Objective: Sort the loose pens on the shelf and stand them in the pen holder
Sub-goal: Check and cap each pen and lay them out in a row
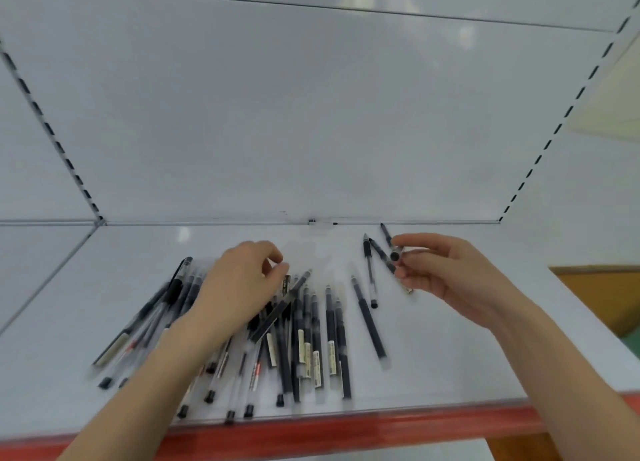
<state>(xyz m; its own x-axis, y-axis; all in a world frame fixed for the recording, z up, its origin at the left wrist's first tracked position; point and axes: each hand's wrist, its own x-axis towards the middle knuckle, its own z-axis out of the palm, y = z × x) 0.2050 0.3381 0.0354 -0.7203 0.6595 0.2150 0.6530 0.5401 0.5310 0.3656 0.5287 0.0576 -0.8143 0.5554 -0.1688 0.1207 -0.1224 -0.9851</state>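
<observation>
The right hand (446, 273) pinches a few black gel pens (394, 252) loosely; one could slip out. The left hand (242, 280), fingers curled, rakes the pen pile (301, 329), which could roll off the shelf edge (346, 426). No pen holder is visible.

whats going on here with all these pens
A person is sorting loose pens on a white shelf. The left hand reaches into the big pile of pens, fingers on one of them. The right hand holds a few pens pinched together above the shelf. No pen holder is in view.
</observation>
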